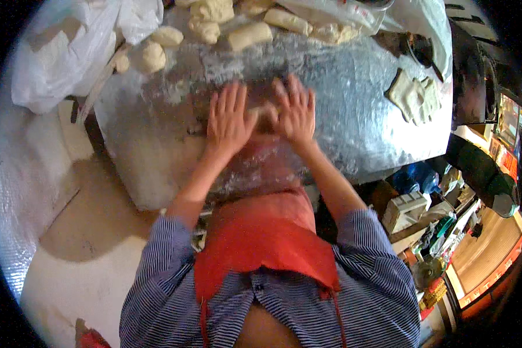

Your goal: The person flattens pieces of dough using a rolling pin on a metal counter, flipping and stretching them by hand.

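Observation:
My left hand [232, 119] and my right hand [296, 113] lie palms down on the metal tabletop [151, 122], side by side, with their fingers stretched out. Between the two thumbs shows a small pale bit [263, 110], blurred, which looks like dough. What lies beneath the palms is hidden. Beyond my hands, along the far edge, rest several lumps of pale dough, among them a short thick roll [250, 37], a longer roll [288, 21] and a rounded lump [153, 56].
A white plastic bag [58, 64] stands at the far left, with a thin stick [101, 81] beside it. Pale work gloves [414, 95] lie on the right of the table. A clear plastic tub [354, 14] is at the back. Boxes and clutter [409, 209] fill the lower right.

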Demonstrator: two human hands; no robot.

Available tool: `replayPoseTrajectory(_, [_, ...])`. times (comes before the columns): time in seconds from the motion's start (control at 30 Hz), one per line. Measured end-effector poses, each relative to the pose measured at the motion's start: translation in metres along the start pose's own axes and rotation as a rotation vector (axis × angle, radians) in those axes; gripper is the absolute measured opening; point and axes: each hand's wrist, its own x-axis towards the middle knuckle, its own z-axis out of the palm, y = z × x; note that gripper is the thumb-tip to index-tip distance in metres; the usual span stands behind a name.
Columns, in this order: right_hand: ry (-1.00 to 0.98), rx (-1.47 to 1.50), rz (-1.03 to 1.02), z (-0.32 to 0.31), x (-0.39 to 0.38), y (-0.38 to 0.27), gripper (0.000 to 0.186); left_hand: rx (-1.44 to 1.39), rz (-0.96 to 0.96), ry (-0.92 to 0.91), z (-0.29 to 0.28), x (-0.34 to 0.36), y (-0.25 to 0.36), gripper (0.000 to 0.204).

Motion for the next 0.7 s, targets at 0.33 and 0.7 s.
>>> replayPoseTrajectory(0.33, [-0.469,0.346,0.235,-0.037,-0.019,-0.020,0.037,-0.043,0.124,0.153,0.011,-0.025,-0.005,0.067])
replayPoseTrajectory(0.7, [-0.301,0.358,0.101,-0.071,-0.028,-0.028,0.035,-0.037,0.154,-0.112,-0.049,-0.069,-0.008,0.051])
